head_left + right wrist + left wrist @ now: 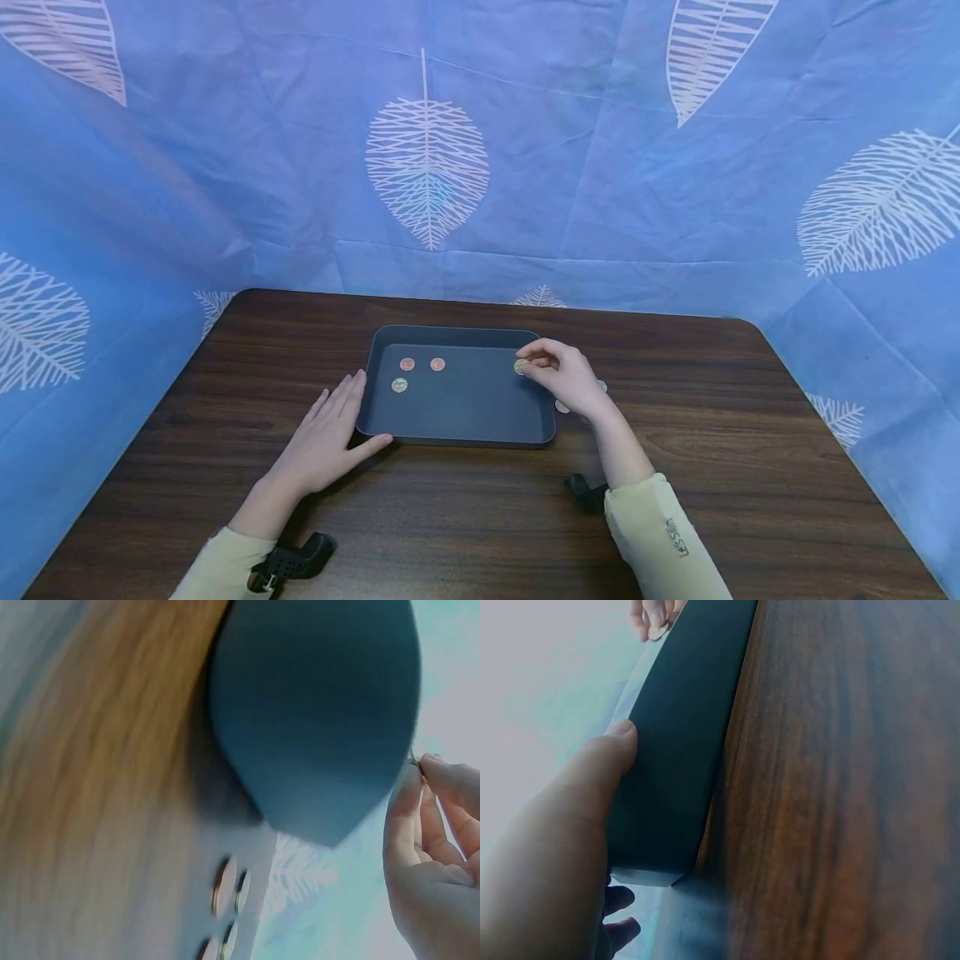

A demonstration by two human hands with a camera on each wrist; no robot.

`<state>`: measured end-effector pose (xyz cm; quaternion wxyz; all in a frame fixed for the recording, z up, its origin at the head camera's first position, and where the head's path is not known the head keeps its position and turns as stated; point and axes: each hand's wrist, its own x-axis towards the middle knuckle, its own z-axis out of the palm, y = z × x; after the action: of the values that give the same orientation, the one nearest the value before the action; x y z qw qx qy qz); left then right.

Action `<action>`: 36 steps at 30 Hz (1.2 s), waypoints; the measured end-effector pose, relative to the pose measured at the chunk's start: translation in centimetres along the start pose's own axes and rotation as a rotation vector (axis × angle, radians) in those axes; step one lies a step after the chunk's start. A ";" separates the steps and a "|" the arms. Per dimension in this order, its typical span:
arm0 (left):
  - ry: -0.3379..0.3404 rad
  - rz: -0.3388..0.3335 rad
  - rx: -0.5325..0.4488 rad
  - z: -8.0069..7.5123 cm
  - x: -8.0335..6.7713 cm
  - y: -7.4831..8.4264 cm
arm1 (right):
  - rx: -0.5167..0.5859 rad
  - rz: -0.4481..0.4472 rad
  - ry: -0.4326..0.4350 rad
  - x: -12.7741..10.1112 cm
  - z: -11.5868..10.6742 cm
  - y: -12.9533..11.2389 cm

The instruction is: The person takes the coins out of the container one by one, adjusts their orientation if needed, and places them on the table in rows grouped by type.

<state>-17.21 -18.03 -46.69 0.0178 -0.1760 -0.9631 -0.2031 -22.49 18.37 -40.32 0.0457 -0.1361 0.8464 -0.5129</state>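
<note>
A: What is the right hand (561,372) doing?

B: It is pinching a yellowish coin (521,366) between thumb and fingertips, so those tips are closing together on it

A: And where is that coin sitting?

B: It is hanging over the right part of the dark grey tray (480,408); I cannot tell how high above the floor of it

A: Is the left hand (326,442) gripping anything?

B: No, its fingers are stretching out straight along the tray's left side, and its thumb is standing apart from them, touching the near wall by the corner

A: Are other coins lying about?

B: Inside, two copper-coloured coins (438,364) are lying side by side towards the back left, and a pale coin (400,385) is lying just in front of the left one. Outside, the right wrist view is showing four coins (223,887) by the tray's right end, on the brown table (465,517)

A: What is hanging behind?

B: A blue cloth (562,167) is hanging there, bearing white leaf prints
</note>
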 end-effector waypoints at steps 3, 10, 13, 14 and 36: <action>0.000 -0.001 -0.004 0.0 0.0 0.0 | -0.007 0.011 0.029 -0.5 -1.0 0.2; 0.002 -0.004 -0.002 0.0 -0.1 0.0 | -0.051 0.048 0.097 -1.7 -3.4 1.4; 0.004 -0.003 -0.010 -0.1 -0.2 0.1 | -0.077 0.077 0.130 -2.2 -4.4 2.2; 0.005 -0.004 -0.014 -0.1 -0.2 0.1 | -0.084 0.090 0.142 -2.4 -4.7 2.5; -0.016 -0.012 -0.024 0.1 -0.1 0.1 | -0.240 0.220 0.161 -4.6 -9.2 6.6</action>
<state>-17.04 -17.89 -46.77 0.0066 -0.1721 -0.9617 -0.2132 -21.31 30.41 -42.11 0.0171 -0.0054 0.9121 -0.4095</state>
